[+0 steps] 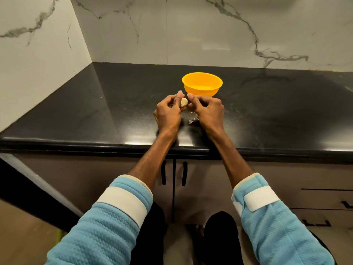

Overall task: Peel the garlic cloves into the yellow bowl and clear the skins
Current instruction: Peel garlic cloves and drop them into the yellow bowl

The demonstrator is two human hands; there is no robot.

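A pale garlic clove (183, 102) sits between my two hands, just in front of the yellow bowl (202, 84) on the black counter. My left hand (168, 111) grips the clove with curled fingers and thumb. My right hand (207, 109) is curled close beside it, its thumb and fingertip pinching at the clove's skin. Thin bits of garlic skin (193, 119) lie on the counter between and under my hands. Another small pale piece (180, 91) shows just above my left thumb. The inside of the bowl looks yellow; I cannot tell what it holds.
The black counter (95, 111) runs to a marble wall at the back and left. Its front edge (114, 144) lies under my forearms. Cabinet doors with black handles (173, 173) are below, and drawers (324, 203) at the lower right.
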